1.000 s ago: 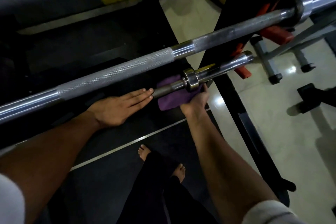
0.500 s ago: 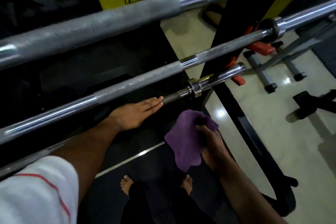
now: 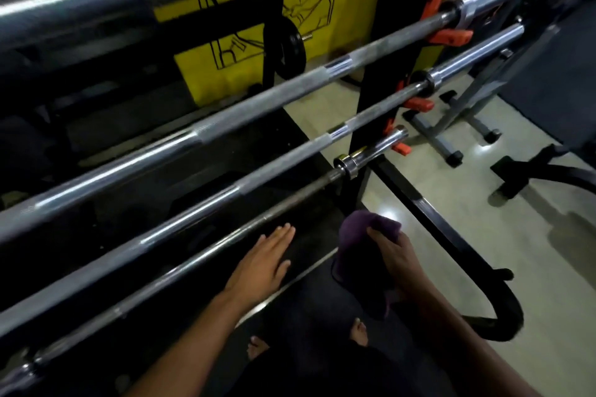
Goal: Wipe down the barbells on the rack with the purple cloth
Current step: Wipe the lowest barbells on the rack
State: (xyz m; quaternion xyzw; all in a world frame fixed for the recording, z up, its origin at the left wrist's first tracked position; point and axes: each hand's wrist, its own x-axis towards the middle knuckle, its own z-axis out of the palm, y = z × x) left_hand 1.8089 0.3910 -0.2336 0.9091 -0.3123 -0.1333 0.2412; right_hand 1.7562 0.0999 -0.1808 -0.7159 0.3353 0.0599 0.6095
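Note:
Several steel barbells lie slanted across a black rack (image 3: 371,113), one above another. The lowest barbell (image 3: 200,256) is thin and dark, with a chrome collar near the upright. Above it run a second barbell (image 3: 225,200) and a third barbell (image 3: 245,109); a blurred one crosses the top. My left hand (image 3: 261,264) hovers flat, fingers straight, just below the lowest bar and apart from it. My right hand (image 3: 395,256) grips the bunched purple cloth (image 3: 361,235), held off the bars below the collar.
Orange rack hooks (image 3: 448,37) stick out from the upright. A black curved base foot (image 3: 503,309) of the rack lies on the pale floor at right. A grey bench frame (image 3: 458,119) stands behind. A yellow wall panel is at the back. My bare feet show at the bottom.
The cloth and my right hand came off the lowest bar's collar and dropped back. My left hand lifted off the bar. The view tilted up, showing more bars.

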